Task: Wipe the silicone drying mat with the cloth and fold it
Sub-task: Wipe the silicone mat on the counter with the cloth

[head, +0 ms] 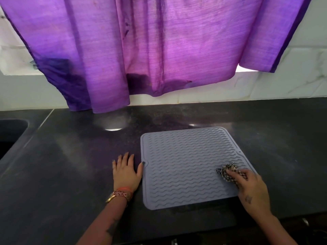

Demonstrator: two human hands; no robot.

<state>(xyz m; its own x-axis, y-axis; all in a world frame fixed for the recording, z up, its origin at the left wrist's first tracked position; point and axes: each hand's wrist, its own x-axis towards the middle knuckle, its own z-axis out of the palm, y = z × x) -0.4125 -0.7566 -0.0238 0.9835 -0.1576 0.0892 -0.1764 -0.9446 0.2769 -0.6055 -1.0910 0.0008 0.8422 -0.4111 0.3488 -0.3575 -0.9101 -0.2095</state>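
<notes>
— The grey mat (185, 167) is lying flat on the dark bench (70, 165); her right hand (251, 188), fingers clamped on the cloth (228, 171), is wiping its right edge.

— Left hand (126, 171), fingers apart, is only touching the rim; the mat may be sliding.

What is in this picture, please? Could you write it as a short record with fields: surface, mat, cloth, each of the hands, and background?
surface: dark stone counter, sink edge at far left
mat: grey silicone drying mat, flat, unfolded, wavy ridges
cloth: checked cloth, bunched, on the mat's right part
right hand: right hand grips the cloth, pressing it on the mat
left hand: left hand flat on the counter, thumb touching the mat's left edge
background: purple curtain hanging over a white tiled wall
task stage: wiping; not folded
</notes>
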